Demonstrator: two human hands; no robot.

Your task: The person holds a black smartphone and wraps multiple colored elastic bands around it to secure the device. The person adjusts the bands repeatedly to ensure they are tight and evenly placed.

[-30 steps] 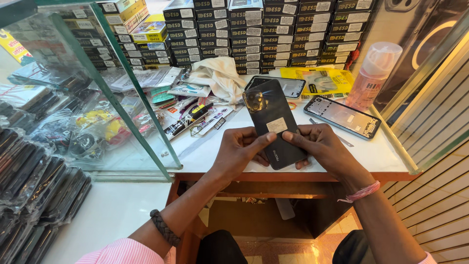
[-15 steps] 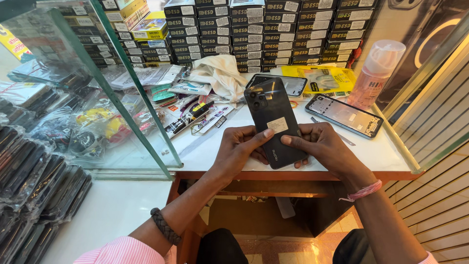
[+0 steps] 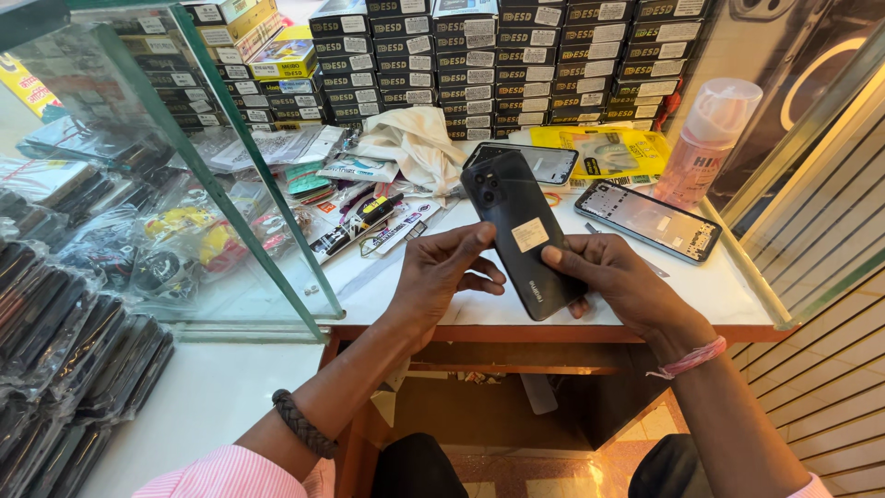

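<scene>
Both hands closed on a black smartphone [image 3: 522, 232], held back side up and tilted, its camera cluster at the far end. The left hand [image 3: 449, 274] clasped the phone's left edge, thumb lying along it and fingers curled underneath. The right hand [image 3: 616, 279] gripped the right edge near the lower end, thumb pressed onto the back just beside a small pale sticker [image 3: 529, 234]; its fingers wrapped below, out of sight. The phone hung just over the near edge of the white counter [image 3: 710, 286].

Just right of it, a second phone body [image 3: 647, 219] lay open face up on the counter, apparently a bare frame, though the view was too small to be sure. Beyond the held phone another flat dark phone part [image 3: 544, 162] rested beside a yellow packet [image 3: 618, 152]. A pink bottle with a pale cap [image 3: 705, 143] stood at the far right. A crumpled white cloth [image 3: 415, 143] lay far left of the phone, with small tools [image 3: 369, 219] near it. Along the far wall, stacked dark boxes [image 3: 516, 65] rose in rows. On the left, a glass display case [image 3: 138, 184] held bagged accessories.
</scene>
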